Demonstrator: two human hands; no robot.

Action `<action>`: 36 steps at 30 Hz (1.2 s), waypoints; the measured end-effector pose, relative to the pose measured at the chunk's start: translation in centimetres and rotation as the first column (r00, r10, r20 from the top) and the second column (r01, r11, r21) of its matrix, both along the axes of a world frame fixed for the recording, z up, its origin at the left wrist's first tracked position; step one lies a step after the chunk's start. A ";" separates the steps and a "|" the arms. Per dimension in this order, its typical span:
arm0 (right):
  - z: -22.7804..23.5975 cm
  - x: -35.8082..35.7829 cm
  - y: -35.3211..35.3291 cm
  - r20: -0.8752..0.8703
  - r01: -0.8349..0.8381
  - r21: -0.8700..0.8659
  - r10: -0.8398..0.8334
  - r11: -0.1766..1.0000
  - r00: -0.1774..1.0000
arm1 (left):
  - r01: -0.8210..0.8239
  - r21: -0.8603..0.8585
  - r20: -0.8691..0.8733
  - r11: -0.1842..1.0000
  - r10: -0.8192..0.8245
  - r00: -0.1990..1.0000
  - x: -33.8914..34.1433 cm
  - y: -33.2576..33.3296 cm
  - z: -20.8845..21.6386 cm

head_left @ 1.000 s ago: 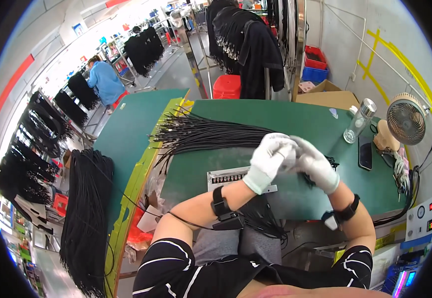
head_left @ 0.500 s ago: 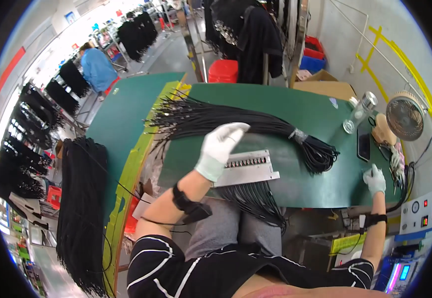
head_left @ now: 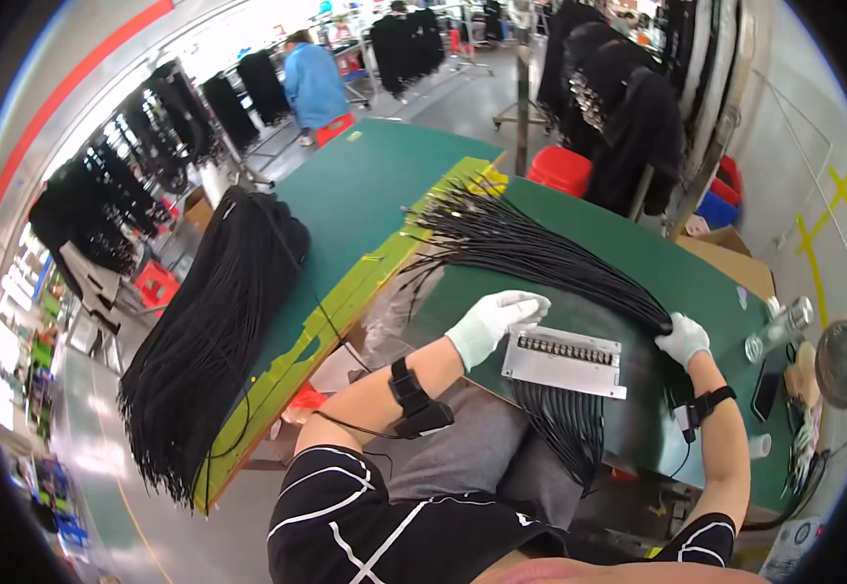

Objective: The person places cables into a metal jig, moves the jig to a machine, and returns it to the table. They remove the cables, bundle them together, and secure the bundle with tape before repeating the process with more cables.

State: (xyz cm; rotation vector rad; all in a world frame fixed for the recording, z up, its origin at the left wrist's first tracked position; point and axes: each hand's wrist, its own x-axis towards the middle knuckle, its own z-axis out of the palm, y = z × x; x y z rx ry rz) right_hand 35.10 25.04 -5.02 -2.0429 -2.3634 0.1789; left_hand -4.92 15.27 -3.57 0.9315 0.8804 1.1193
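Note:
A long bundle of thin black cables (head_left: 569, 251) lies across the green table, its loose ends with small metal tips fanned out at the far left. At the near right end of this bundle, my white-gloved right hand (head_left: 683, 339) is closed around it, hiding the coiled, tied part. My left hand (head_left: 501, 323), also gloved, hovers by the upper left corner of a silver metal fixture (head_left: 561, 364); its fingers stretch loosely to the right and hold nothing visible. From the fixture's slotted row, several black cables (head_left: 567, 428) hang over the table's front edge toward my lap.
A large black cable bundle (head_left: 229, 321) drapes over the left table by a yellow-taped edge (head_left: 345, 302). At right are a glass bottle (head_left: 779, 329), a phone (head_left: 768, 387) and a fan (head_left: 843, 362). Beyond the table stand a red stool (head_left: 559, 170) and a person in blue (head_left: 314, 86).
My view has turned to the left. My right hand has left the table's right side and taken hold of the cable bundle's tied end. My left hand stays near the fixture.

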 end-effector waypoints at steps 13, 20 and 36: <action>19.3 -10.1 -13.1 -0.590 -0.247 0.107 0.262 0.963 0.764 | 0.342 0.183 0.845 0.922 -0.326 0.425 0.9 7.4 -1.4; 23.1 -10.6 -17.8 -0.377 -0.435 0.137 0.453 0.890 0.808 | -0.058 0.183 0.853 0.981 -0.130 0.505 -7.3 8.5 -0.6; 13.3 -43.3 12.5 -0.163 -0.605 0.404 0.704 0.687 0.691 | 0.386 0.631 0.402 0.673 -0.709 0.579 -33.1 10.2 8.3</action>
